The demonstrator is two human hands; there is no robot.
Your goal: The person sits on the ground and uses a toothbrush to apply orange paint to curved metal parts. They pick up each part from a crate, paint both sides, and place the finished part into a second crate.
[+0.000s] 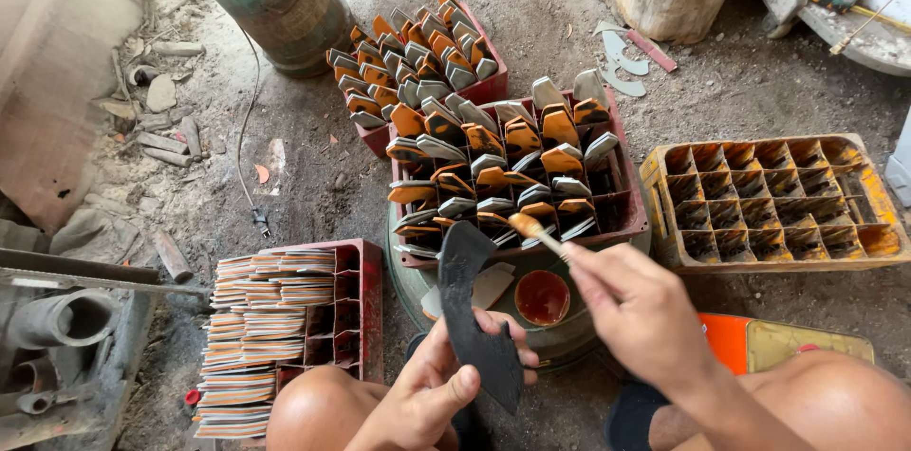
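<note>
Standing near-upright at lower centre, the dark blade is clamped at its lower end by the left hand. Right hand pinches a brush, tip just right of its top, above a paint cup.

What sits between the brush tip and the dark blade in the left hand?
Nothing visible. The right hand holds the brush, whose orange-loaded tip is just up and right of the top end of the blade, close to its edge. The left hand grips the blade lower down, clear of that gap.
</note>
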